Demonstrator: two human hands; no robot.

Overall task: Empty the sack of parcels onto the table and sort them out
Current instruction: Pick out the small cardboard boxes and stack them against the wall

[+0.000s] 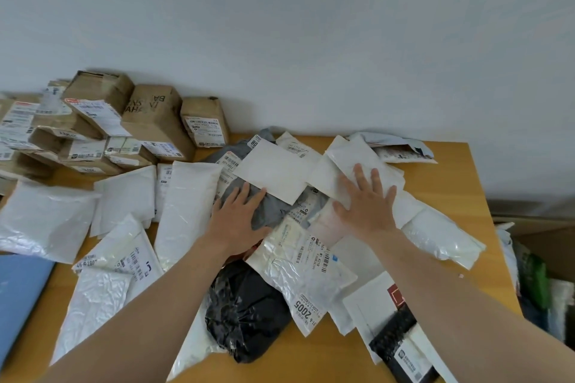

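A loose heap of soft parcels covers the wooden table [485, 183]. My left hand [238, 216] lies flat, fingers straight, on a grey bag [273, 211] in the middle of the heap. Spread open, my right hand [367, 202] rests on white mailers [357, 162] at the heap's right. A flat white envelope [273, 174] lies between the two hands. A black bag [249, 308] and a labelled white bag [308, 270] sit nearer me. No sack is visible.
Brown cardboard boxes [149, 121] are stacked at the back left against the wall. White mailers [46, 221] lie spread over the left of the table. A blue sheet [18, 289] sits at the left edge. Bags and clutter [535, 283] stand beyond the table's right edge.
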